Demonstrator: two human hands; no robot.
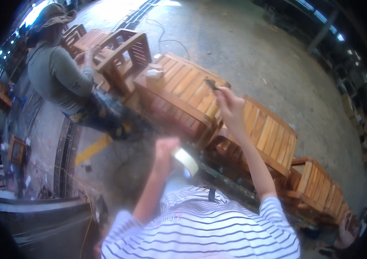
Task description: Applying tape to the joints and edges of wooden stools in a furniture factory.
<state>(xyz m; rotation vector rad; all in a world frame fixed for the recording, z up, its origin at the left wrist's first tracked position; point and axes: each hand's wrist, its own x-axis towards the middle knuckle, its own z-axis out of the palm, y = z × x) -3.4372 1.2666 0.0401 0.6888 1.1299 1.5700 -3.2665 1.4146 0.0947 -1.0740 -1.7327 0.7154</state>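
Observation:
My right hand is raised over the slatted top of a brown wooden piece. Its fingers are closed round a small dark tool whose tip points left, and I cannot make out its exact kind. Lower and nearer to me, my blurred left hand is closed beside a cream-white curved band, which it appears to hold; this could be a tub's rim or a tape roll. A crumpled white thing lies on the left end of the slatted top.
More slatted wooden pieces run in a row to the right. At the left a person in a hat and grey top stands beside a wooden frame. A dark, plastic-wrapped surface is at the lower left. A cable crosses the floor.

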